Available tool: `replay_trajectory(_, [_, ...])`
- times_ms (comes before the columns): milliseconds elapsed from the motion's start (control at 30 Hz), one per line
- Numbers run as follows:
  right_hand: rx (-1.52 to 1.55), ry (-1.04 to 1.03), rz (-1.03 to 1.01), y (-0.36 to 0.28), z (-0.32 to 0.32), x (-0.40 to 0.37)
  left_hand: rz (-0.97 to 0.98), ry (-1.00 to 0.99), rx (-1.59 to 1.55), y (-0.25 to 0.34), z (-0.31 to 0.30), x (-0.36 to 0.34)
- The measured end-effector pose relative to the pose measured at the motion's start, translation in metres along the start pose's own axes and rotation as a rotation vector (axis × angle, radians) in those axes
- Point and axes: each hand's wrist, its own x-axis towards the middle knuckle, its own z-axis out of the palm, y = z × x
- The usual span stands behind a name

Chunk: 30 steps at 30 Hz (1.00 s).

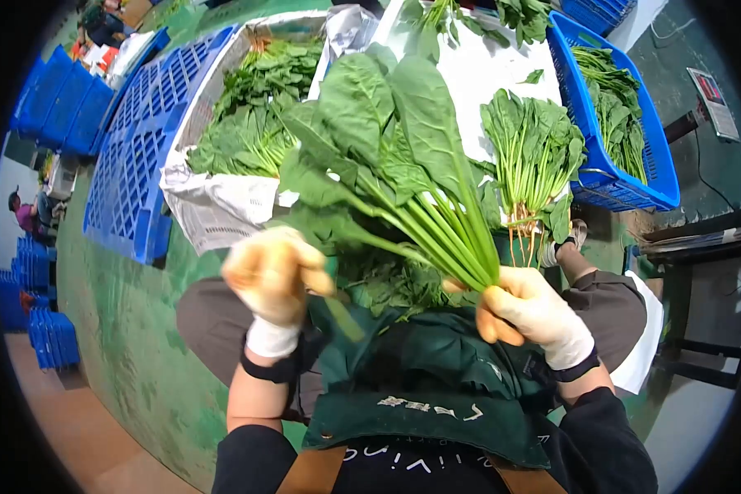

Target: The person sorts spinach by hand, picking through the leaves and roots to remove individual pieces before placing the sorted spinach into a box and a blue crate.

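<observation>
My right hand [523, 309], in a pale glove, is closed round the lower stems of a bunch of leafy greens [395, 140], whose leaves fan up and to the left. To the left of the stems is my left hand [276, 276], also gloved and blurred by motion, its fingers curled near a small green leaf [342, 319]; whether it holds that leaf is unclear. Loose greens [395, 280] lie between my hands, above the dark green apron [436, 362]. Another bunch with reddish roots [531, 156] rests on a white surface [469, 78] beyond my right hand.
A lined crate of greens [218, 206] stands at the upper left, beside a blue slatted pallet [148, 123]. At the upper right is a blue basket [659, 148] holding greens. Blue crates [62, 103] and people [33, 212] are at the far left.
</observation>
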Motion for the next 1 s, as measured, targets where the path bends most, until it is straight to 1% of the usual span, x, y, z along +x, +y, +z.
replay_trajectory(33, [-0.062, 0.111, -0.057, 0.001, 0.005, 0.009, -0.015, -0.179, 0.14, -0.002, 0.006, -0.001])
replay_trajectory(67, [-0.124, 0.221, -0.11, 0.004, 0.01, 0.018, -0.464, -0.241, 0.176, 0.004, 0.024, -0.004])
replay_trajectory(100, [-0.096, 0.274, -0.157, 0.012, 0.012, 0.027, -0.661, -0.411, 0.326, 0.004, 0.04, 0.004])
replay_trajectory(133, [-0.056, 0.295, -0.163, 0.017, 0.014, 0.035, -0.701, -0.482, 0.32, -0.016, 0.044, -0.003])
replay_trajectory(167, [-0.099, 0.33, -0.187, 0.026, 0.014, 0.043, -0.72, -0.453, 0.037, -0.034, 0.048, -0.012])
replay_trajectory(200, [-0.143, 0.362, -0.21, 0.034, 0.015, 0.051, -0.718, -0.441, 0.04, -0.044, 0.052, -0.016])
replay_trajectory(233, [-0.232, 0.419, -0.206, 0.036, 0.019, 0.056, -0.773, -0.344, -0.141, -0.051, 0.056, -0.019])
replay_trajectory(267, [-0.41, 0.483, -0.219, 0.036, 0.022, 0.06, -0.82, -0.245, -0.322, -0.056, 0.056, -0.021])
replay_trajectory(300, [-0.687, 0.607, -0.438, 0.048, 0.017, 0.068, -0.866, -0.214, -0.364, -0.062, 0.055, -0.02])
replay_trajectory(333, [-0.962, 0.727, -0.661, 0.06, 0.011, 0.075, -0.865, -0.206, -0.361, -0.065, 0.053, -0.022])
replay_trajectory(400, [-0.972, 0.864, -0.666, 0.047, 0.017, 0.074, -0.866, -0.163, -0.316, -0.073, 0.05, -0.023])
replay_trajectory(433, [-0.875, 0.904, -0.663, 0.041, 0.021, 0.072, -0.85, -0.166, -0.324, -0.077, 0.048, -0.023])
replay_trajectory(467, [-0.877, 0.904, -0.663, 0.043, 0.019, 0.074, -0.849, -0.165, -0.326, -0.075, 0.05, -0.023])
replay_trajectory(533, [-0.742, 0.829, -0.654, 0.054, 0.012, 0.082, -0.927, -0.108, -0.415, -0.071, 0.053, -0.022])
replay_trajectory(567, [-0.698, 0.822, -0.701, 0.057, 0.011, 0.088, -0.926, -0.109, -0.415, -0.074, 0.054, -0.024])
replay_trajectory(600, [-0.699, 0.821, -0.702, 0.059, 0.013, 0.091, -0.855, -0.114, -0.42, -0.078, 0.055, -0.027])
replay_trajectory(633, [-0.581, 0.83, -0.667, 0.061, 0.016, 0.094, -0.785, -0.117, -0.423, -0.08, 0.054, -0.03])
replay_trajectory(667, [-0.464, 0.837, -0.631, 0.064, 0.018, 0.096, -0.786, -0.113, -0.421, -0.079, 0.053, -0.029])
replay_trajectory(733, [-0.426, 0.83, -0.633, 0.072, 0.018, 0.097, -0.905, -0.038, -0.553, -0.077, 0.052, -0.025])
replay_trajectory(767, [-0.084, 0.752, -0.622, 0.07, 0.022, 0.095, -0.906, -0.059, -0.624, -0.079, 0.049, -0.024])
replay_trajectory(800, [0.254, 0.661, -0.6, 0.068, 0.024, 0.093, -0.907, -0.06, -0.625, -0.081, 0.047, -0.022])
replay_trajectory(833, [0.357, 0.606, -0.561, 0.067, 0.02, 0.089, -0.903, -0.073, -0.71, -0.083, 0.045, -0.019])
replay_trajectory(867, [0.458, 0.579, -0.58, 0.067, 0.018, 0.088, -0.898, -0.087, -0.795, -0.084, 0.042, -0.018])
replay_trajectory(900, [0.278, 0.516, -0.437, 0.066, 0.01, 0.08, -0.874, -0.15, -0.825, -0.085, 0.039, -0.016])
replay_trajectory(933, [0.098, 0.45, -0.294, 0.065, -0.002, 0.07, -0.874, -0.151, -0.825, -0.083, 0.036, -0.014])
replay_trajectory(967, [-0.085, 0.456, -0.065, 0.063, -0.009, 0.066, -0.859, -0.203, -0.845, -0.08, 0.035, -0.011])
replay_trajectory(1000, [-0.084, 0.46, -0.062, 0.062, -0.01, 0.065, -0.848, -0.255, -0.864, -0.077, 0.036, -0.01])
